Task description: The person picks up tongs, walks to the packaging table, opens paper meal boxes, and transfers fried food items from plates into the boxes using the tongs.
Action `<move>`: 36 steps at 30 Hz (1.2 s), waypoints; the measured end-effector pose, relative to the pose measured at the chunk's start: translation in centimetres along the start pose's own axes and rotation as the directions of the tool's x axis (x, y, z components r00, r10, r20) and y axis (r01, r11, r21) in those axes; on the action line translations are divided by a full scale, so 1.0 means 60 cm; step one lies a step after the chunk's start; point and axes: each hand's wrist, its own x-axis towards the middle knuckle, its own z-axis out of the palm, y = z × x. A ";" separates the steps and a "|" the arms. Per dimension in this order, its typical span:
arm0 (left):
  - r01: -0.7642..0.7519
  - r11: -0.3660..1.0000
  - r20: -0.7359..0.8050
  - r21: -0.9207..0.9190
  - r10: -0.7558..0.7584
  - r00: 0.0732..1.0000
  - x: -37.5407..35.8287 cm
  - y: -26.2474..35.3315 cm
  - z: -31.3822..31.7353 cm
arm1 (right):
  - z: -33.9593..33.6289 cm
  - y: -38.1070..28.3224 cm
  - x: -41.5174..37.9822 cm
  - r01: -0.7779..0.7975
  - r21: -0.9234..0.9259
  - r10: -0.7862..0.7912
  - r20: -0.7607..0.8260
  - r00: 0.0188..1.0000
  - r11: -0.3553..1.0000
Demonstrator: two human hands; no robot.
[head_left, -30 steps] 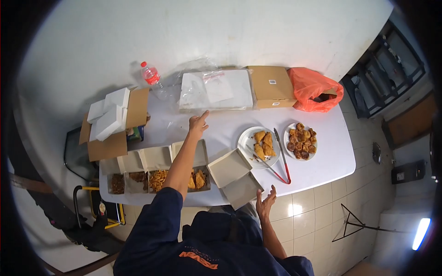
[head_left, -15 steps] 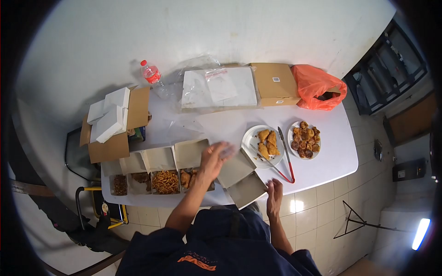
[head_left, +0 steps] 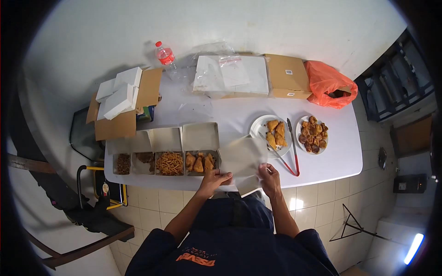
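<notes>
Flanking the box (head_left: 243, 160), both hands (head_left: 212, 181) (head_left: 271, 179) angle inward.

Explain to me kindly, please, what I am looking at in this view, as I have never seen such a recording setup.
There is no machine here: a person works with two bare hands, and the camera is worn on the head, looking forward and down. Its wide lens gives the dark, rounded edges.

On the white table stand four open greyish cardboard food boxes, two round white plates of browned food, red-handled metal tongs, a clear plastic bottle with a red cap and a bright orange plastic bag.

The left hand and right hand seem to hold a thin, pale, blurred sheet; whether it is paper or plastic, I cannot tell.
</notes>
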 end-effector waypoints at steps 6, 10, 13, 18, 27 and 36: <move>0.012 0.990 0.004 0.144 -0.012 1.000 -0.005 -0.052 -0.010 | -0.039 0.016 -0.031 0.055 -0.634 -0.132 -0.075 0.988 0.772; 0.099 0.931 0.098 0.351 -0.142 0.985 -0.004 -0.102 -0.013 | -0.058 0.018 -0.030 0.171 -0.698 -0.298 -0.063 0.953 0.695; 0.175 0.908 0.176 0.380 -0.257 0.950 -0.003 -0.122 -0.007 | -0.068 0.011 -0.016 0.291 -0.837 -0.425 0.079 0.902 0.463; 0.005 0.506 0.176 0.862 -0.308 0.935 -0.003 -0.108 -0.003 | -0.070 -0.014 -0.002 0.346 -0.929 -0.461 0.252 0.851 0.130; -0.515 0.285 0.385 0.809 0.405 0.829 0.002 -0.049 0.088 | -0.090 -0.008 0.002 0.365 -0.931 -0.591 0.293 0.752 0.002; -0.670 -0.106 0.675 0.735 0.202 0.710 0.093 -0.127 0.110 | -0.122 -0.001 0.016 0.345 -0.911 -0.548 0.174 0.818 0.227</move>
